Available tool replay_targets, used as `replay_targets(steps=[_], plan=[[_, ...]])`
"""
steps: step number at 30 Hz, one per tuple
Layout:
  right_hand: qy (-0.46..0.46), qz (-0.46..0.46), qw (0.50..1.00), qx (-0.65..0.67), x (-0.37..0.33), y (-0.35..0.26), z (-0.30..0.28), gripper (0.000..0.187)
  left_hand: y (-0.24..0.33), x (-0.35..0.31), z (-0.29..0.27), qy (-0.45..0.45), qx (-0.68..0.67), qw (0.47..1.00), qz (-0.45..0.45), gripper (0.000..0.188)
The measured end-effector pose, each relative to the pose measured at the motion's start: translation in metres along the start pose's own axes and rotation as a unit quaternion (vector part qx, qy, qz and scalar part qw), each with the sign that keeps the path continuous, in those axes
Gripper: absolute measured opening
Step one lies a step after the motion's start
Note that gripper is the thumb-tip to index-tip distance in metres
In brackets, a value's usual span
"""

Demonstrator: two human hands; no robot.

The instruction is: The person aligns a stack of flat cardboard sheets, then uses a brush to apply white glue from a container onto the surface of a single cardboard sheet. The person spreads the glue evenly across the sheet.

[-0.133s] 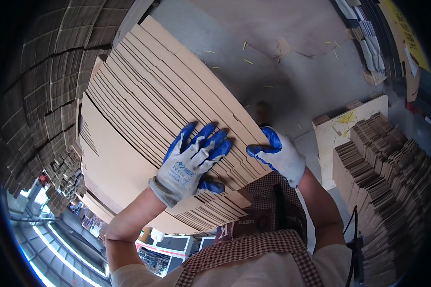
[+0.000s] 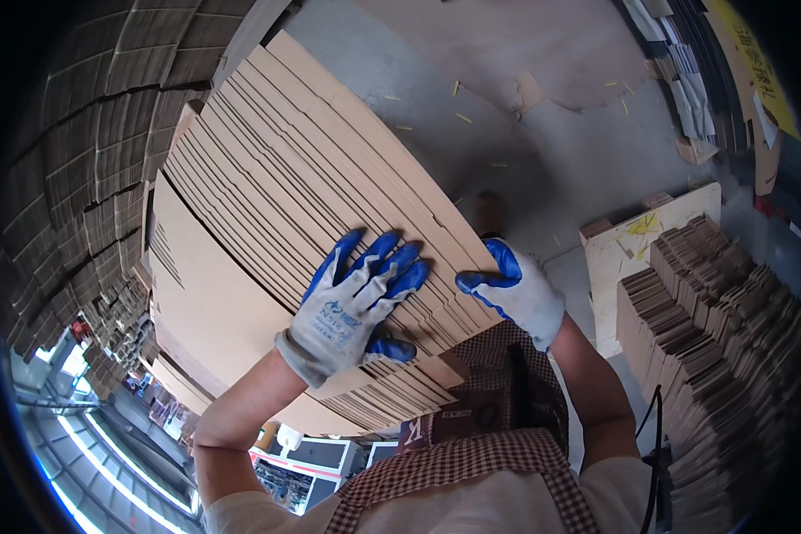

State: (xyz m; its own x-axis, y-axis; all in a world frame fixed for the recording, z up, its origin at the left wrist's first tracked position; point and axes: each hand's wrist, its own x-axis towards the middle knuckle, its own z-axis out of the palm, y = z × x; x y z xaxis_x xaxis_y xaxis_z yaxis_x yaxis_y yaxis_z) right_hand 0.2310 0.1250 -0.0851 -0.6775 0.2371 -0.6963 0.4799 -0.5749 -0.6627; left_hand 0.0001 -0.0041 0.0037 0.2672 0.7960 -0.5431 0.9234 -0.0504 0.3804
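A fanned stack of flat brown cardboard sheets (image 2: 303, 169) lies in front of me, their edges stepped like shingles. My left hand (image 2: 351, 303), in a grey-white glove with blue-coated fingers, rests on top with its fingers spread. At the stack's right edge is my right hand (image 2: 518, 289), gloved the same way. Its thumb lies on the upper face of the outermost sheet, while the fingers curl over the edge and are partly hidden below it. More layered sheets (image 2: 392, 400) show at the near end, close to my checked apron (image 2: 472, 454).
Tall stacks of bundled cardboard (image 2: 80, 133) rise at the left. To the right stand further stacked cardboard pieces (image 2: 694, 311) beside a pale wooden board (image 2: 641, 231). Yellow strap scraps (image 2: 463, 117) litter the grey floor (image 2: 561, 151). Folded sheets (image 2: 685, 80) stand at the far right.
Both hands keep nearly the same places on the stack. Only a very slight shift of the whole view shows.
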Motion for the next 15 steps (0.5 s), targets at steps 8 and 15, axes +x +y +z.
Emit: replay_targets(steps=[8, 15], plan=[[0.025, -0.02, 0.999, 0.036, 0.002, 0.007, 0.001, 0.035, -0.002, -0.005, 0.005, 0.019, 0.006, 1.0, 0.015, 0.088], [0.075, -0.03, 0.997, -0.012, -0.001, 0.002, 0.003, 0.044, 0.001, -0.013, 0.0, -0.024, 0.042, 0.999, 0.016, 0.101]])
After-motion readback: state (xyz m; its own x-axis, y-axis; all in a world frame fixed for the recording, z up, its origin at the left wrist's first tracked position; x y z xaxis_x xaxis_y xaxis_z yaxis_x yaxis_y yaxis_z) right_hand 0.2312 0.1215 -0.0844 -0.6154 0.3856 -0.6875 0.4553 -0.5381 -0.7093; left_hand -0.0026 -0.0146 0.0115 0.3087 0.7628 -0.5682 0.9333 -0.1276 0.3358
